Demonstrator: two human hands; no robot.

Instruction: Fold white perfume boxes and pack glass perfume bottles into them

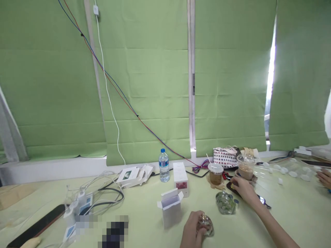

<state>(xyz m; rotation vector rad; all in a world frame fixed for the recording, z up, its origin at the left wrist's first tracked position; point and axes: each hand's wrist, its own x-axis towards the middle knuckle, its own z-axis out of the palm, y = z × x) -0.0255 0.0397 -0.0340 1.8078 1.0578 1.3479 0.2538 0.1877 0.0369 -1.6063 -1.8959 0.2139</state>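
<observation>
My left hand (191,229) is wrapped round a small clear glass bottle (209,225) with a gold-coloured neck, low on the table. My right hand (243,188) is over a dark phone (260,199), its fingers drawn together. A tiny yellowish thing shows at its fingertips, too small to name. Between the hands stands a squat glass bottle (225,203) with green inside, and small dark round pieces lie beside it. To the left of these, a white carton (171,210) stands upright with its top flaps open.
Behind the open carton are a taller white box (180,179) and a water bottle (163,166). Lidded drink cups (215,174) and a patterned pouch (224,157) stand at the back right. Cables and a power strip (77,213) crowd the left. Another person's hand (324,178) shows far right.
</observation>
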